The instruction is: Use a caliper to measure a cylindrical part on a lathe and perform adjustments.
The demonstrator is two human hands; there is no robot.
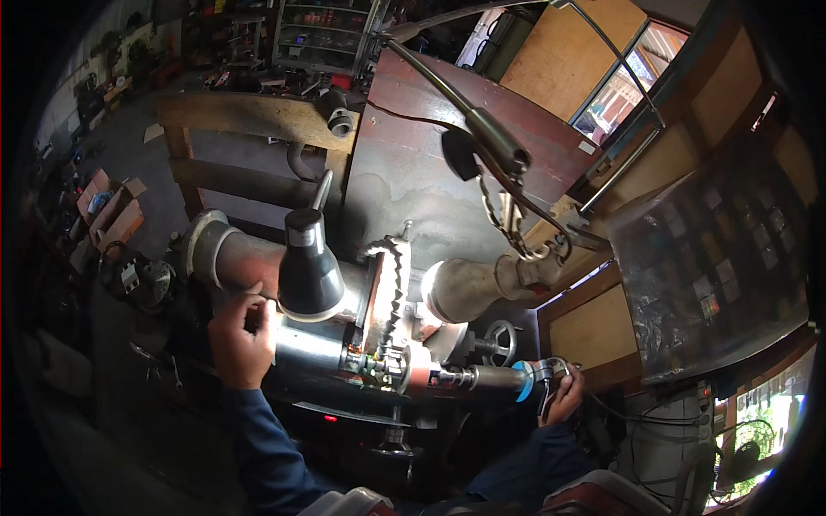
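Note:
My left hand (243,340) is raised over the left end of a lathe-like machine, beside a black cone-shaped lamp (310,267). Its thumb and fingers are curled together; whatever they may hold is too small to make out. At the right end of the machine, my right hand (564,397) has its fingers closed on a small curved metal piece (557,368), whose exact kind is unclear. Just left of it sits a blue band (523,381) at the end of a grey metal cylinder (495,378). A shiny metal drum (311,351) lies right of my left hand.
A second, pale lamp (469,291) lights the machine's middle, near a handwheel (499,342). An arm with a hanging chain (508,215) reaches overhead. Behind stands a wooden rail (249,118). A pocketed plastic sheet (723,267) hangs right; an open cardboard box (116,215) is at left.

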